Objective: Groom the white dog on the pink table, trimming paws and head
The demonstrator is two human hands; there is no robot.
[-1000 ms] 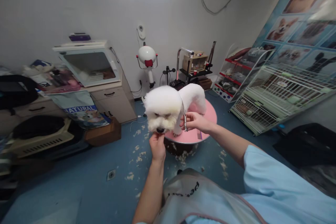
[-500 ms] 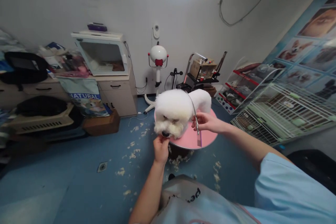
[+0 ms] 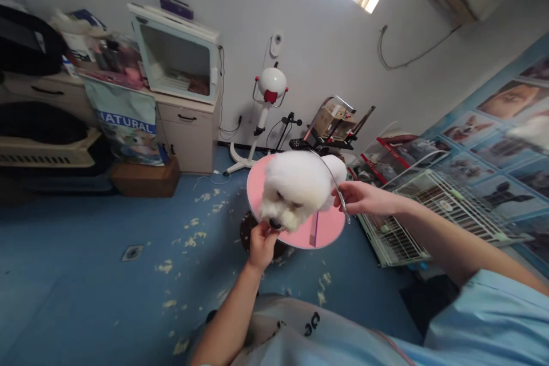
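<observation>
The right hand (image 3: 364,199) has drawn its clamped scissors (image 3: 337,189) off the dog (image 3: 298,186); left hand (image 3: 261,243) still pinches its chin.

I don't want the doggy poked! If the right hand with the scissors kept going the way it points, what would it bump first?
Probably the white dog's fluffy head: the right hand points the scissors toward it, though depth is unclear.

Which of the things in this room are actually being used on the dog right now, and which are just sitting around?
In use:
white dog
pink round table
curved scissors, in the right hand
left hand, holding the dog's chin
purple comb on the table

Lying about:
wire cages
stand dryer
white cabinet box
NATURAL bag
fur clippings on the floor
</observation>
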